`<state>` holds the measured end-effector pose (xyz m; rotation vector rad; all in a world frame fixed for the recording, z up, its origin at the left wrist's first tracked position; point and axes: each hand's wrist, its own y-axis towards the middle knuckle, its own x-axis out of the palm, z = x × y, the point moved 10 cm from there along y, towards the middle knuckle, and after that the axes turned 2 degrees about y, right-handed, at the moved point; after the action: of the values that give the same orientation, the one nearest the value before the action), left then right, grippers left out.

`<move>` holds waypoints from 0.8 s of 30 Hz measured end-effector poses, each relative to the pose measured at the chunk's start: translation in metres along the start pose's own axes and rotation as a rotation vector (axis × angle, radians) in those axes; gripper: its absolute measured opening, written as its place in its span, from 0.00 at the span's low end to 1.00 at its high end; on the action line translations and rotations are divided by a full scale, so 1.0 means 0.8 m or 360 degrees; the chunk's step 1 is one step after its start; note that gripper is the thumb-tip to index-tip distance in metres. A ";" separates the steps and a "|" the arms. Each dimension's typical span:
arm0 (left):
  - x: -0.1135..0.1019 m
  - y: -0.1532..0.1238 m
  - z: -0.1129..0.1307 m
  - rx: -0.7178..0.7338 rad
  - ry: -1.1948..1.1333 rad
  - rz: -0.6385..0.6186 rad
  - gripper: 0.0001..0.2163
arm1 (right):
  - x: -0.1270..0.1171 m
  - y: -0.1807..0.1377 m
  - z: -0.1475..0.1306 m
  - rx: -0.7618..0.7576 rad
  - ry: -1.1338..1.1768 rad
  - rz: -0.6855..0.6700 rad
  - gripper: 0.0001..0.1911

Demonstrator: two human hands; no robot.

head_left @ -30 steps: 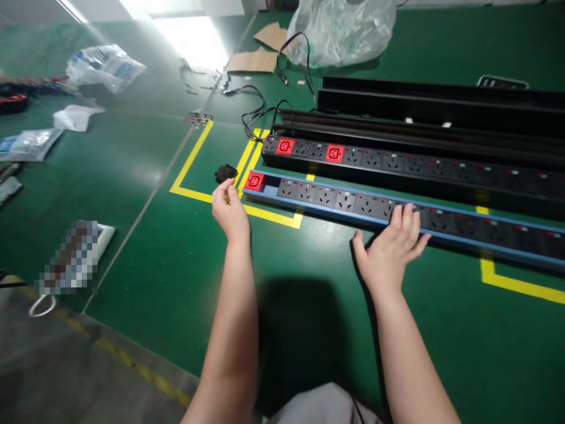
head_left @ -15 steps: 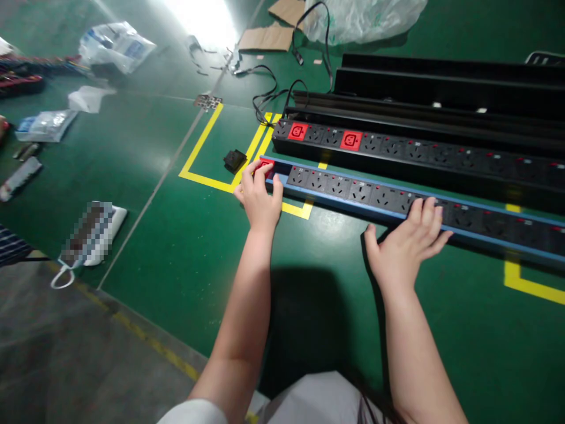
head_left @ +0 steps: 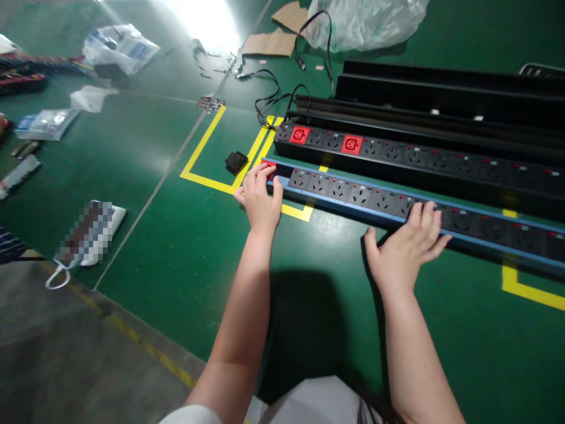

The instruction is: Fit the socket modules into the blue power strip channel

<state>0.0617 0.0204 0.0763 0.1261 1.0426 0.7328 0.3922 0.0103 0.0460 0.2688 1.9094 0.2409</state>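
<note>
A long power strip (head_left: 382, 201) with blue edges and a row of black sockets lies across the green table in front of me. Near its left end is a gap beside a red socket (head_left: 271, 171). My left hand (head_left: 260, 197) has curled fingers over that red socket and its thumb at the gap, partly covering the socket. Farther right, my right hand (head_left: 404, 250) rests its spread fingers on the strip's sockets, with the thumb apart on the near side. A loose black socket piece (head_left: 236, 162) lies left of the strip.
Behind lies a black strip (head_left: 353, 156) with two red sockets, then long black metal channels (head_left: 397, 88). Black cables (head_left: 267, 97), cardboard pieces (head_left: 270, 45) and a clear plastic bag (head_left: 368, 23) are at the back. A white device (head_left: 115, 221) lies near the table's left edge.
The camera view has shifted very slightly. Both hands stay at the same places on the blue-edged strip.
</note>
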 end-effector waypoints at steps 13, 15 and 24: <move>-0.002 0.000 0.001 0.0040 -0.0022 0.0042 0.13 | 0.001 0.000 0.000 0.0029 -0.0028 0.0010 0.49; -0.001 0.000 0.001 0.0040 -0.0006 0.0029 0.13 | 0.001 -0.001 0.000 0.0025 -0.0030 0.0010 0.49; 0.002 0.000 0.004 0.0021 0.0021 -0.0044 0.14 | 0.000 -0.001 0.000 0.0014 -0.0038 0.0036 0.49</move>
<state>0.0651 0.0225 0.0767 0.1181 1.0596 0.7028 0.3918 0.0097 0.0456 0.2982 1.8853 0.2433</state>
